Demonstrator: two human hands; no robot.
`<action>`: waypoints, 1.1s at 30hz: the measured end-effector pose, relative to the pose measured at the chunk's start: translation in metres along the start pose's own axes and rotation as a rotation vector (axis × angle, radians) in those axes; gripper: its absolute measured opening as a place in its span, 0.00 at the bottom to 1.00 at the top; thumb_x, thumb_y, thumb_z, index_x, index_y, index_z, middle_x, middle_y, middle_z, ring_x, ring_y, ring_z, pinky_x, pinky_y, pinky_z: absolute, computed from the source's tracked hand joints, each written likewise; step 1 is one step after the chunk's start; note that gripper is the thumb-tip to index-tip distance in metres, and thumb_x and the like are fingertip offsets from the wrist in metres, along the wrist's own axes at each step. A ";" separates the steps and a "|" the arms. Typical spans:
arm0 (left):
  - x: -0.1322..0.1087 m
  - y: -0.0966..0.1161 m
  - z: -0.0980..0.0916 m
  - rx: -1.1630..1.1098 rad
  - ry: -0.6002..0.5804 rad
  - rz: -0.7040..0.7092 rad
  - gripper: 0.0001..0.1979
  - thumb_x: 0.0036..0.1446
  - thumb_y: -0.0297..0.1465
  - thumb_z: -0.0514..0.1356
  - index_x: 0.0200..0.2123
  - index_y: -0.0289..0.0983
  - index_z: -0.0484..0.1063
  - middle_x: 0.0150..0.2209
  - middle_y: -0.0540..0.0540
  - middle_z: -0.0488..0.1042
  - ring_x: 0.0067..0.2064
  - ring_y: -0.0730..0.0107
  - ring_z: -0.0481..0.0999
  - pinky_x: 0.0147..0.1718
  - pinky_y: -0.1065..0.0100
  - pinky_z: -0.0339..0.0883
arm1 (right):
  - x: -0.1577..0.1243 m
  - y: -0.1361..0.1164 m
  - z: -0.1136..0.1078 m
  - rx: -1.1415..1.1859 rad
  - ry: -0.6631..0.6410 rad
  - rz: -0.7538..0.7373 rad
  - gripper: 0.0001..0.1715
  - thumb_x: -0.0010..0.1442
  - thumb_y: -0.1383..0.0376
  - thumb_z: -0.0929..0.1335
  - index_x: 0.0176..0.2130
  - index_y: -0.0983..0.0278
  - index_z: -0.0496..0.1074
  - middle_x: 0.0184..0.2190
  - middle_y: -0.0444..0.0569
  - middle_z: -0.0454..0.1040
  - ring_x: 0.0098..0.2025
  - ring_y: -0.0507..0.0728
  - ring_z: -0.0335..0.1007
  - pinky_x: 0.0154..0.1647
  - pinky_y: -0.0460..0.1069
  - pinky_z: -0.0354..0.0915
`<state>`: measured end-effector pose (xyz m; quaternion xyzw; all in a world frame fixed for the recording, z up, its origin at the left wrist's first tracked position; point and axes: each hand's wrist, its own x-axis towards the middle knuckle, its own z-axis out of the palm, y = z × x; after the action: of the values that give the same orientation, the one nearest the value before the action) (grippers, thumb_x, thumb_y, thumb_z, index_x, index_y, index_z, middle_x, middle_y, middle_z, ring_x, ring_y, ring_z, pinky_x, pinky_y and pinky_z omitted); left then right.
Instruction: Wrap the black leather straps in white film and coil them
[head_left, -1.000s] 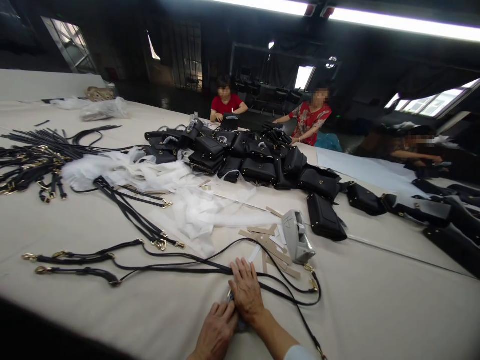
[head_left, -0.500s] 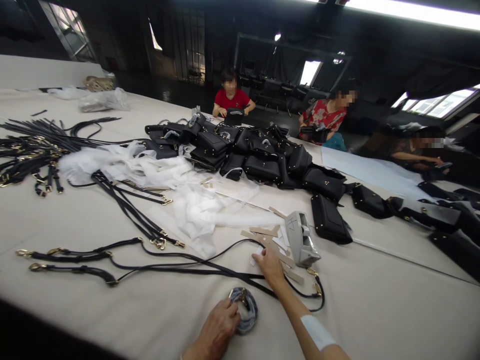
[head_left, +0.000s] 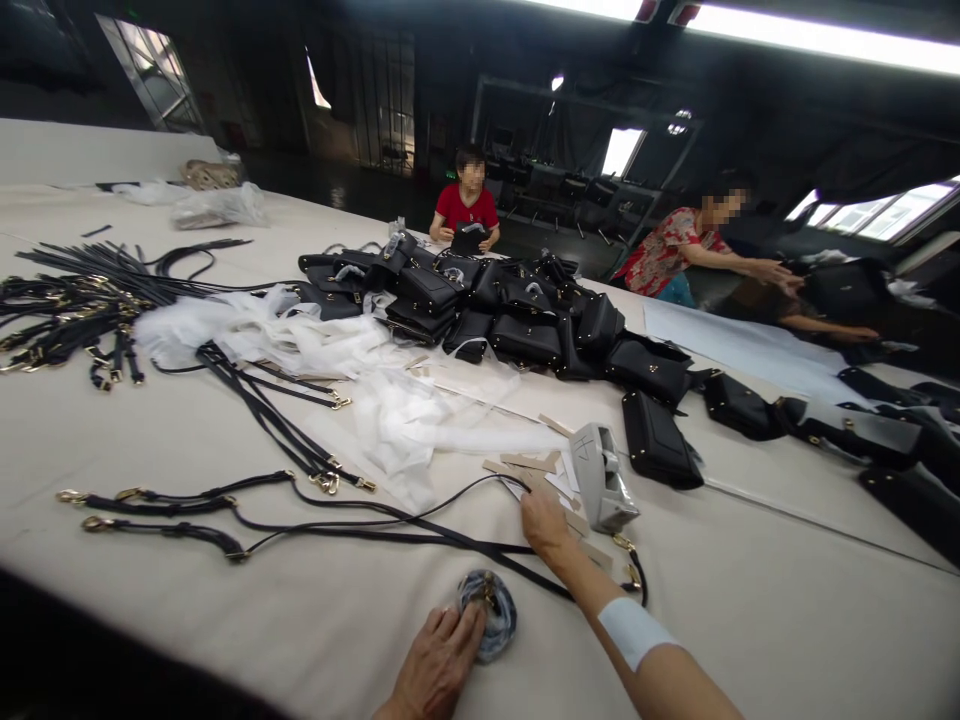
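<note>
My left hand [head_left: 436, 662] lies flat at the near edge of the table, fingertips touching a small coiled strap bundle with a gold clasp [head_left: 487, 600]. My right hand [head_left: 545, 520] reaches forward onto the brown paper strips [head_left: 529, 465] beside the grey tape dispenser [head_left: 600, 478]; its fingers rest on the strips, and I cannot make out whether they pinch one. A long black strap [head_left: 420, 530] with gold clasps runs under my right forearm.
A pile of black handbags [head_left: 517, 310] sits mid-table, with white tissue paper [head_left: 330, 360] and more black straps [head_left: 67, 310] to the left. Three other people work at the far side. More bags [head_left: 862, 430] lie at the right.
My right hand left the coiled bundle and reached forward to the paper strips by the dispenser. My left hand stays on the bundle. A person at the far side stretched an arm right.
</note>
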<state>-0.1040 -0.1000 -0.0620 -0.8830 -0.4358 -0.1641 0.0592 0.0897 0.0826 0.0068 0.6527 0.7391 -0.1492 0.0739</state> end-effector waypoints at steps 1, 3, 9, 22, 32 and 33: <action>0.003 -0.001 0.000 -0.026 0.012 -0.002 0.23 0.61 0.18 0.48 0.58 0.33 0.67 0.50 0.41 0.77 0.43 0.58 0.76 0.43 0.60 0.67 | 0.000 0.004 -0.002 0.015 -0.005 0.009 0.13 0.66 0.60 0.67 0.48 0.65 0.72 0.48 0.51 0.74 0.47 0.58 0.73 0.49 0.58 0.71; 0.010 -0.005 0.001 -0.103 0.042 -0.001 0.18 0.65 0.20 0.48 0.55 0.33 0.68 0.45 0.41 0.78 0.40 0.60 0.76 0.41 0.62 0.69 | -0.002 0.010 -0.006 0.056 -0.025 0.044 0.12 0.66 0.60 0.67 0.44 0.65 0.73 0.46 0.50 0.75 0.46 0.58 0.73 0.49 0.58 0.70; 0.023 -0.012 0.003 -0.341 0.113 -0.018 0.15 0.70 0.30 0.45 0.45 0.37 0.71 0.33 0.46 0.75 0.33 0.62 0.74 0.33 0.64 0.70 | -0.037 0.026 -0.006 0.267 -0.089 0.096 0.13 0.64 0.58 0.69 0.33 0.66 0.74 0.34 0.46 0.77 0.38 0.55 0.74 0.44 0.54 0.71; 0.030 -0.009 0.006 -0.667 0.141 -0.246 0.14 0.67 0.34 0.51 0.37 0.42 0.76 0.33 0.45 0.77 0.35 0.59 0.73 0.37 0.61 0.69 | -0.107 0.044 0.002 0.931 -0.182 0.266 0.15 0.48 0.60 0.72 0.22 0.63 0.63 0.16 0.40 0.71 0.21 0.54 0.72 0.22 0.47 0.67; 0.049 0.006 -0.047 -1.323 0.089 -0.882 0.25 0.62 0.49 0.53 0.34 0.34 0.77 0.24 0.48 0.70 0.26 0.68 0.66 0.27 0.67 0.63 | -0.177 0.045 -0.009 1.121 -0.278 0.174 0.17 0.48 0.56 0.66 0.33 0.66 0.73 0.21 0.42 0.72 0.15 0.48 0.61 0.12 0.42 0.55; 0.049 0.010 -0.052 -1.388 0.091 -0.907 0.26 0.61 0.51 0.54 0.34 0.33 0.77 0.25 0.47 0.71 0.26 0.70 0.65 0.27 0.67 0.62 | -0.178 0.042 -0.011 1.109 -0.259 0.173 0.16 0.49 0.56 0.66 0.32 0.66 0.73 0.19 0.42 0.71 0.14 0.47 0.58 0.11 0.42 0.52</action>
<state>-0.0806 -0.0823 0.0045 -0.4500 -0.5463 -0.4390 -0.5535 0.1567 -0.0777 0.0661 0.6283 0.4792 -0.5866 -0.1774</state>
